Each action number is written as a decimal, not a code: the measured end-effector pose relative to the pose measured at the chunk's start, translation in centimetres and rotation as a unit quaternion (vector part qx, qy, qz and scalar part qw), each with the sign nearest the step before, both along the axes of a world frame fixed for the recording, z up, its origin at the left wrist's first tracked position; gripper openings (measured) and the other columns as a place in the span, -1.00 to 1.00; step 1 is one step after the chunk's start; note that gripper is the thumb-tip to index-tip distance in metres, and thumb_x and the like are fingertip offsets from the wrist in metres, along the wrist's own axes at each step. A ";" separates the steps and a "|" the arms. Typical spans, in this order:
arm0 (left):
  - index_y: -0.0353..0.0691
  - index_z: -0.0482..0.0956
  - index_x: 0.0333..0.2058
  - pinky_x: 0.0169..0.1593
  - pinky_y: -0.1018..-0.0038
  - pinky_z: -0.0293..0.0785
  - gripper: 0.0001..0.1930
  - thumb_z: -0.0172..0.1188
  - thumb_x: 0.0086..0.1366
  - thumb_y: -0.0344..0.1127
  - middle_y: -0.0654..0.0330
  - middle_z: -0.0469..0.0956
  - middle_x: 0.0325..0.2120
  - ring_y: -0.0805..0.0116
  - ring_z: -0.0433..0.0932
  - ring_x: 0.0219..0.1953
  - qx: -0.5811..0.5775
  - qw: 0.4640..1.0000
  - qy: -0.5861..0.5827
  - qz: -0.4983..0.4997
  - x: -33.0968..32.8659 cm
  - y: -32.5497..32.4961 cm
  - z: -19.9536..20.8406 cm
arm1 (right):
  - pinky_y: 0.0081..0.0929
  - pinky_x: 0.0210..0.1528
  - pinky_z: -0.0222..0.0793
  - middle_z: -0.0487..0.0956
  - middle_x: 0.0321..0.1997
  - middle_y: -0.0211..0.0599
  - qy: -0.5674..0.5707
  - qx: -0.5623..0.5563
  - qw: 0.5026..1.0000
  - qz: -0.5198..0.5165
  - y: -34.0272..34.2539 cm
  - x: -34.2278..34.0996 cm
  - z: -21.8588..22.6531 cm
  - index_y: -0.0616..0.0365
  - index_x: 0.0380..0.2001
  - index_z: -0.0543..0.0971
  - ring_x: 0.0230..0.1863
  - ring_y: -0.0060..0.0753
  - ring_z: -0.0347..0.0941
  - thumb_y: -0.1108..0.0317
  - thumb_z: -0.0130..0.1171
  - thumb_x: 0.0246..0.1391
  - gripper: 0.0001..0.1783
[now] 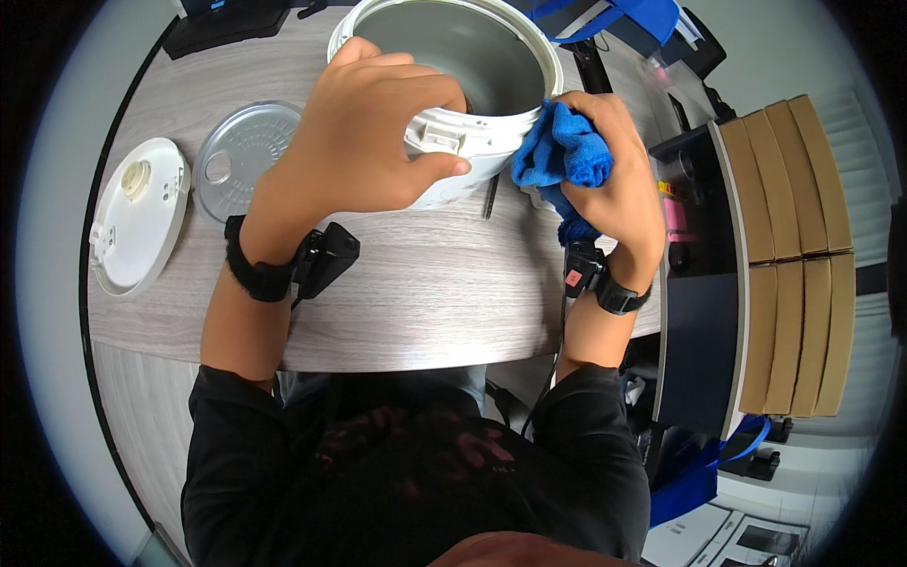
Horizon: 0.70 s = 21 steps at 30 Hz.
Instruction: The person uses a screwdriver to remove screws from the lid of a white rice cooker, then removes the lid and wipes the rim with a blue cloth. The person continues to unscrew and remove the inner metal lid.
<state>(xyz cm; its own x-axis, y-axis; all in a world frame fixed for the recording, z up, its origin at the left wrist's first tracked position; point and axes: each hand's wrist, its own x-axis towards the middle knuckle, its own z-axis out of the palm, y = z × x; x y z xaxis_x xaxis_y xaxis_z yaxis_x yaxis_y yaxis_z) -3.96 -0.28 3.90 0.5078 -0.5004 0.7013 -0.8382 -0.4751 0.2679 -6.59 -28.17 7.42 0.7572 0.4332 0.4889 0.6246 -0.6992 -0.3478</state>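
A white, round rice cooker body [491, 131] with a grey interior stands uncovered at the far middle of the table. My left hand [364, 137] grips its near rim, the thumb outside by the latch part and the fingers over the edge; some fingertips are hidden inside. Bunched in my right hand [624, 184] is a blue cloth [565, 151], pressed against the right side of the rim. To the left lie a clear or metallic round perforated plate [241, 142] and a white lid [142, 231] with a cream round cap.
A dark device [227, 33] sits at the table's far left. Blue bags [624, 19] are at the far right. On the right, a dark cabinet [699, 331] stands beside stacked cardboard boxes [789, 180]. A thin dark stick [491, 197] lies by the cooker.
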 end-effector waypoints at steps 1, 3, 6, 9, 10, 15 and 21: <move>-0.15 0.66 -0.34 -0.05 0.33 0.18 -0.63 0.53 -0.06 -0.08 0.24 0.66 -0.39 0.28 0.47 -0.34 -0.002 1.000 -0.002 0.000 0.0 0.0 0.0 | -0.20 0.09 0.47 0.54 -0.07 -0.16 0.006 0.010 1.000 0.008 0.0 0.1 0.0 0.06 0.08 0.59 -0.03 0.04 0.54 0.68 0.32 -0.43 -0.20; -0.15 0.66 -0.34 -0.05 0.32 0.18 -0.62 0.53 -0.07 -0.08 0.23 0.66 -0.40 0.28 0.46 -0.34 0.001 1.000 0.000 0.002 -0.1 -0.1 0.1 | -0.22 0.08 0.46 0.55 -0.09 -0.15 0.018 0.030 0.999 0.021 0.0 0.2 0.0 0.08 0.07 0.60 -0.04 0.03 0.54 0.66 0.31 -0.42 -0.23; -0.15 0.66 -0.33 -0.05 0.32 0.18 -0.62 0.52 -0.08 -0.09 0.23 0.65 -0.41 0.27 0.46 -0.34 0.000 1.000 0.000 0.002 -0.1 -0.2 0.1 | -0.29 0.04 0.45 0.55 -0.11 -0.15 0.056 0.035 0.996 0.067 0.4 -0.3 0.4 0.10 0.04 0.61 -0.05 0.01 0.53 0.63 0.33 -0.42 -0.26; -0.14 0.65 -0.33 -0.05 0.31 0.18 -0.62 0.52 -0.11 -0.11 0.23 0.64 -0.41 0.26 0.46 -0.34 -0.003 1.000 -0.005 0.004 -0.1 -0.3 0.1 | -0.33 0.01 0.44 0.55 -0.13 -0.16 0.056 0.040 0.996 0.055 2.9 -1.8 0.5 0.14 0.03 0.61 -0.10 -0.06 0.53 0.61 0.34 -0.45 -0.26; -0.14 0.65 -0.33 -0.05 0.31 0.18 -0.62 0.52 -0.12 -0.11 0.23 0.64 -0.41 0.26 0.46 -0.34 -0.004 1.000 -0.007 0.004 -0.1 -0.3 0.0 | -0.38 0.04 0.41 0.53 -0.16 -0.20 0.050 0.035 0.997 0.040 3.6 -2.2 0.4 0.18 0.02 0.61 -0.11 -0.15 0.51 0.62 0.31 -0.47 -0.25; -0.14 0.65 -0.33 -0.04 0.31 0.18 -0.62 0.53 -0.12 -0.13 0.24 0.65 -0.40 0.27 0.47 -0.33 0.000 1.000 -0.013 0.008 0.0 -0.2 -0.1 | -0.36 0.01 0.44 0.53 -0.17 -0.19 0.049 0.026 0.998 0.015 4.2 -2.6 0.4 0.14 0.04 0.62 -0.13 -0.14 0.52 0.64 0.33 -0.48 -0.23; -0.15 0.66 -0.32 -0.03 0.32 0.18 -0.63 0.53 -0.05 -0.11 0.23 0.66 -0.38 0.28 0.49 -0.31 0.014 1.000 0.005 0.001 0.0 0.1 0.0 | -0.23 -0.15 0.49 0.55 -0.20 -0.14 0.018 0.018 1.000 -0.015 1.3 -1.2 0.5 -0.01 0.03 0.69 -0.18 0.01 0.56 0.67 0.36 -0.43 -0.24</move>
